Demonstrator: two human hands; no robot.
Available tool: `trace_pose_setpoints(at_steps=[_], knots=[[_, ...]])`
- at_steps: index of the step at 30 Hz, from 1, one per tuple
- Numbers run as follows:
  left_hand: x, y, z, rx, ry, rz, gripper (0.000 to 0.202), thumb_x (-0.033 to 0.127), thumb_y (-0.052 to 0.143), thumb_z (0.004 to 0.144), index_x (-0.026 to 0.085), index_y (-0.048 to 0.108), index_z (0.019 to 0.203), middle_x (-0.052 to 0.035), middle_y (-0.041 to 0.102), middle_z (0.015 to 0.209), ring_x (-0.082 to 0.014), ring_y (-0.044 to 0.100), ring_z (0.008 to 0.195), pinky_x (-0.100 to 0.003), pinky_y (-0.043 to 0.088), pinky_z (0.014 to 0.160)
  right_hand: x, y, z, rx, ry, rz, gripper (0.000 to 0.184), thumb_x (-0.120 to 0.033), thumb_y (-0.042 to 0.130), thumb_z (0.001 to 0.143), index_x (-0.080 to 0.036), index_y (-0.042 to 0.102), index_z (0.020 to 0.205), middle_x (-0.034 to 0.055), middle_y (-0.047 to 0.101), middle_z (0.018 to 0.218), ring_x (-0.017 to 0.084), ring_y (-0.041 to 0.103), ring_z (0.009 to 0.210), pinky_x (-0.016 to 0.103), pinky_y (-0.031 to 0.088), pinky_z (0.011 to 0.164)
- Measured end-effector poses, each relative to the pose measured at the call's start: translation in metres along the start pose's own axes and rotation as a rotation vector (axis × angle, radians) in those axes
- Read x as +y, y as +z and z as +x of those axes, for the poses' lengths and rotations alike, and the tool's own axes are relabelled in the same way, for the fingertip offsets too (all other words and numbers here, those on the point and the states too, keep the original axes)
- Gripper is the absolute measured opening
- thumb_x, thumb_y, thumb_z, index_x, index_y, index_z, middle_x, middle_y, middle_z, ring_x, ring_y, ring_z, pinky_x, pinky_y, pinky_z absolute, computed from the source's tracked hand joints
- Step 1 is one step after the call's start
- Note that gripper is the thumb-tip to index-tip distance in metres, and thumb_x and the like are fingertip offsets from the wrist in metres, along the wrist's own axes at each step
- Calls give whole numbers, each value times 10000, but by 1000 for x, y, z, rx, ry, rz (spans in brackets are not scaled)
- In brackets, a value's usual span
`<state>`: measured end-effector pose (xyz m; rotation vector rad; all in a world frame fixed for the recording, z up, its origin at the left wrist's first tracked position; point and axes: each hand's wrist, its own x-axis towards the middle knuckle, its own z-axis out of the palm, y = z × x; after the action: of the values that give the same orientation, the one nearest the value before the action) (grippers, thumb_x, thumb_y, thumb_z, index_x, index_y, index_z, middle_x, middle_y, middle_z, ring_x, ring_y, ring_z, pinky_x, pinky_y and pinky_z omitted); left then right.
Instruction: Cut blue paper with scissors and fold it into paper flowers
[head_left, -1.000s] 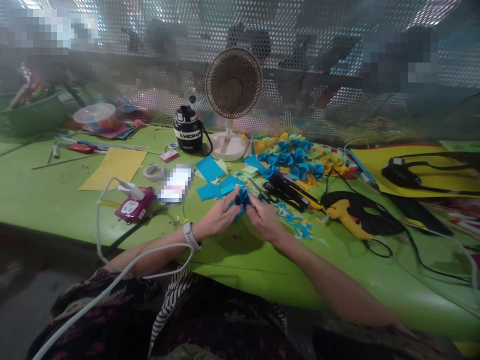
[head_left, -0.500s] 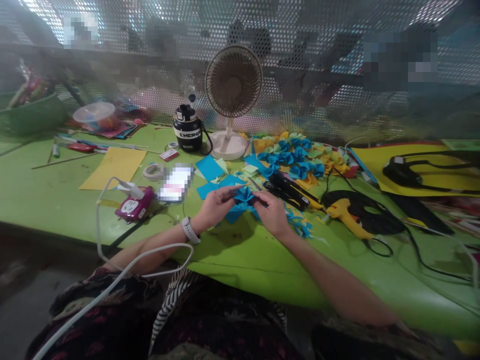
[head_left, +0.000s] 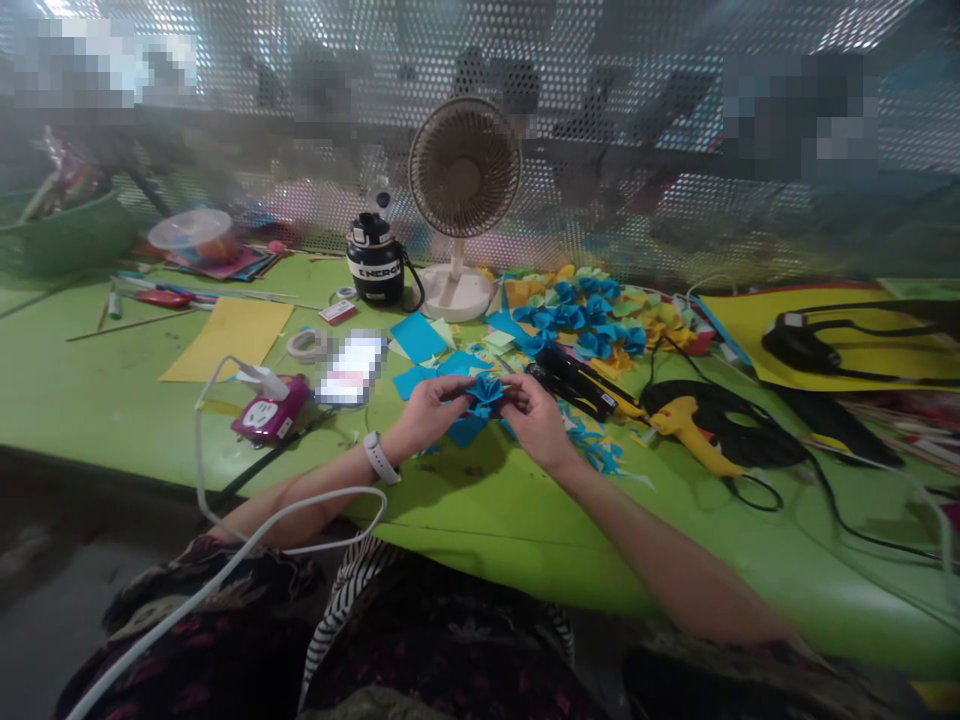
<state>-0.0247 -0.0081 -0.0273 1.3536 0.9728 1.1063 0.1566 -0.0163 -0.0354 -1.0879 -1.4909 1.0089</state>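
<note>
Between my two hands is a blue paper flower [head_left: 487, 392] with folded, pointed petals. My left hand [head_left: 436, 410] pinches its left side with thumb and fingers. On the other side, my right hand [head_left: 536, 422] grips the edge of the flower, fingers bent. Blue paper squares [head_left: 417, 338] lie just beyond my left hand. Blue and yellow paper scraps [head_left: 596, 445] are scattered to the right of my right hand. A black stapler-like tool [head_left: 574, 380] rests beyond my right hand, and a heap of finished blue flowers [head_left: 577, 312] sits farther back among yellow ones.
A yellow glue gun [head_left: 694, 437] lies at right with its cord. A desk fan [head_left: 463, 180] and a black bottle [head_left: 375, 262] stand at the back. At left are a phone [head_left: 351, 368], a tape roll [head_left: 306, 344], a purple power socket [head_left: 270, 410] and a white cable [head_left: 277, 515].
My right fingers have shifted up on the flower's right edge, and the flower faces slightly more upward. My left hand keeps its pinch. The view has moved slightly.
</note>
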Motion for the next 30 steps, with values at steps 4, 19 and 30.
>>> trace_pose_setpoints(at_steps=[4,19,30], knots=[[1,-1,0,37,51,48,253,200,668,720,148,776,942,-56,762,914,-163,696,773,-285,597,739,0,2,2,15,49,84,331,-378,712,720,-218,559,967,30,692,811,203,694,787,356,607,696],[0,3,-1,55,-37,-108,244,233,755,675,138,749,900,-34,751,830,-133,685,710,-279,595,727,-7,4,-1,-8,69,120,322,-344,708,721,-225,533,963,-10,658,744,168,668,682,351,605,664],[0,3,-2,50,-44,-133,241,221,742,689,130,716,911,-37,746,852,-142,700,738,-299,608,750,-6,6,-5,52,1,90,216,-378,688,742,-209,643,870,35,707,807,191,685,719,377,610,694]])
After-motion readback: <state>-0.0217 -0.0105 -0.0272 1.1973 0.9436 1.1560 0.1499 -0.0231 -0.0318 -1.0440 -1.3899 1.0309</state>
